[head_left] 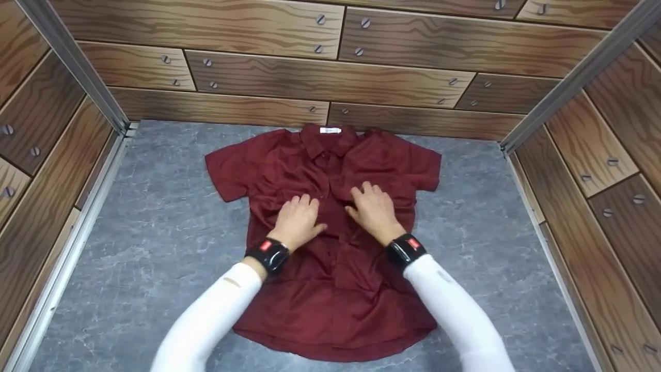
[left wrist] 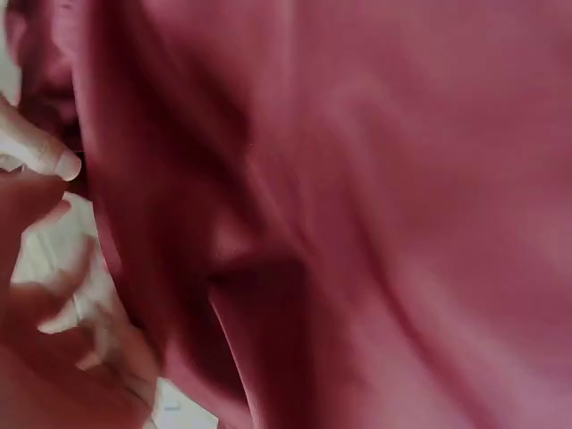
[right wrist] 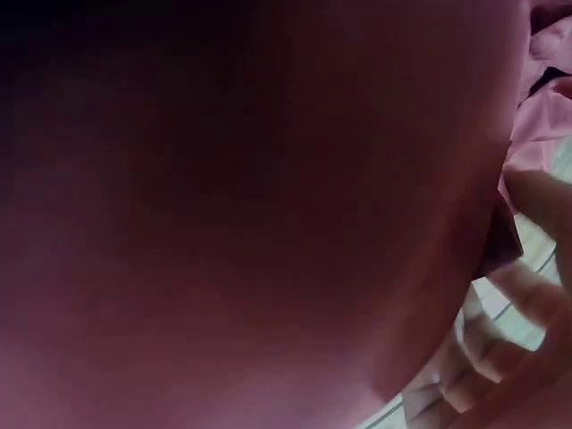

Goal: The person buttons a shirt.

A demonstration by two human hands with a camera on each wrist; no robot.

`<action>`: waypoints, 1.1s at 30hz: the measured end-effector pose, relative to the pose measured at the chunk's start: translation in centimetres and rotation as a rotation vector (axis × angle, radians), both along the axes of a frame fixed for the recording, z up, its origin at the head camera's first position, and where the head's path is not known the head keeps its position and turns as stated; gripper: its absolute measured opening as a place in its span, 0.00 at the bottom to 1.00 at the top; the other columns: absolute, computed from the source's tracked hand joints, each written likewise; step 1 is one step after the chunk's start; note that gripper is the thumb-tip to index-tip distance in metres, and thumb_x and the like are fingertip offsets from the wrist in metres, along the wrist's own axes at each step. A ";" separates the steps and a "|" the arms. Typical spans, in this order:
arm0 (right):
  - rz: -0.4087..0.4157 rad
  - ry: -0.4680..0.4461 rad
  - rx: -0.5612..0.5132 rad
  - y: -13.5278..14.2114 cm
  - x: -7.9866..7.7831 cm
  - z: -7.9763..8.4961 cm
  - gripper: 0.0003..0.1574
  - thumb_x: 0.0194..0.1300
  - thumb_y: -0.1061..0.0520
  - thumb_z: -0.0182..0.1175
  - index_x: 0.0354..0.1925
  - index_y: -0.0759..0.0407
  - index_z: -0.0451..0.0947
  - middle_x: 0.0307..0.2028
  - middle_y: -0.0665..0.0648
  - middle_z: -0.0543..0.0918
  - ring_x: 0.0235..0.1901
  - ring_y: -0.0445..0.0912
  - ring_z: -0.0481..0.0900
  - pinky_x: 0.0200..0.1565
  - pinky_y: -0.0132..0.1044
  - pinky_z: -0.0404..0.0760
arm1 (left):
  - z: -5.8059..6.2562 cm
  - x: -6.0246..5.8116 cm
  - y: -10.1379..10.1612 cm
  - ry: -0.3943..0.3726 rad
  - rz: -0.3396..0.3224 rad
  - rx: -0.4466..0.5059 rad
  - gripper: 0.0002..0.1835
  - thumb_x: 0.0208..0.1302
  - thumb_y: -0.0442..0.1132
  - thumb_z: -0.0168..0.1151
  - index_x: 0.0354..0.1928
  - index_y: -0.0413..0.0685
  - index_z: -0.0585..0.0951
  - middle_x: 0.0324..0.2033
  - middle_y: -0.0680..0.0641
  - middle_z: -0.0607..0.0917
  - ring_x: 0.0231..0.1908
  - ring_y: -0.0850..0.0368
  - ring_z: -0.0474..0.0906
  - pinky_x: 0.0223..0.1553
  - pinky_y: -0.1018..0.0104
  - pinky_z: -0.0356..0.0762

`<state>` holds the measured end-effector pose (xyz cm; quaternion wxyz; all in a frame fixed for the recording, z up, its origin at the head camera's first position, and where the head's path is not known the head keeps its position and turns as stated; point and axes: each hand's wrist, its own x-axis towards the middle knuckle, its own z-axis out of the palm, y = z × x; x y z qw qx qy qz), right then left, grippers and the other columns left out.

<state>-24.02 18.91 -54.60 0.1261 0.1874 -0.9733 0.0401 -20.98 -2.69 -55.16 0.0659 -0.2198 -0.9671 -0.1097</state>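
A dark red short-sleeved button shirt [head_left: 330,310] lies front up, collar at the far end, with wrinkles across its chest. My left hand [head_left: 297,219] is over the left chest, fingers pointing forward and thumb out toward the button line. Over the other side of the chest is my right hand [head_left: 376,212], its fingers spread and slightly bent. Red cloth [left wrist: 402,179] fills most of the left wrist view, with the left thumb [left wrist: 49,156] at its edge. In the right wrist view, the right fingers [right wrist: 487,353] are loosely bent beside the darkened cloth [right wrist: 268,268].
The shirt lies on a grey marbled surface [head_left: 155,206]. A wood-patterned panel [head_left: 258,77] stands just beyond the collar, with similar side panels [head_left: 583,144] at left and right. Metal rails [head_left: 77,248] run along the base and corners.
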 end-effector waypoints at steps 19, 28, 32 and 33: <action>0.103 -0.423 -0.324 -0.9 0.3 0.3 0.21 0.70 0.39 0.52 0.48 0.49 0.83 0.45 0.49 0.85 0.47 0.45 0.82 0.51 0.43 0.78 | -0.1 0.4 0.8 -0.202 -0.132 0.187 0.14 0.67 0.48 0.57 0.46 0.52 0.86 0.39 0.44 0.81 0.40 0.46 0.77 0.42 0.51 0.74; -0.102 -0.178 -0.259 4.9 -0.9 1.0 0.19 0.67 0.47 0.59 0.54 0.49 0.80 0.55 0.57 0.79 0.54 0.58 0.75 0.52 0.57 0.73 | -0.2 -1.6 -5.9 0.017 0.139 0.373 0.12 0.68 0.44 0.56 0.41 0.48 0.85 0.47 0.42 0.81 0.50 0.41 0.76 0.51 0.43 0.70; -0.117 -0.489 -0.129 6.0 -1.8 0.3 0.40 0.65 0.32 0.54 0.71 0.39 0.61 0.74 0.58 0.56 0.71 0.65 0.52 0.62 0.71 0.55 | -0.3 -2.9 -7.9 -0.313 0.274 0.312 0.27 0.71 0.60 0.45 0.61 0.54 0.77 0.68 0.41 0.68 0.70 0.34 0.56 0.64 0.29 0.47; -0.115 -0.564 -0.107 6.2 -2.1 0.1 0.44 0.64 0.30 0.54 0.73 0.37 0.56 0.76 0.58 0.50 0.73 0.66 0.46 0.63 0.73 0.51 | -0.4 -3.2 -8.1 -0.397 0.281 0.276 0.31 0.70 0.64 0.43 0.66 0.55 0.73 0.72 0.41 0.62 0.72 0.33 0.48 0.64 0.26 0.39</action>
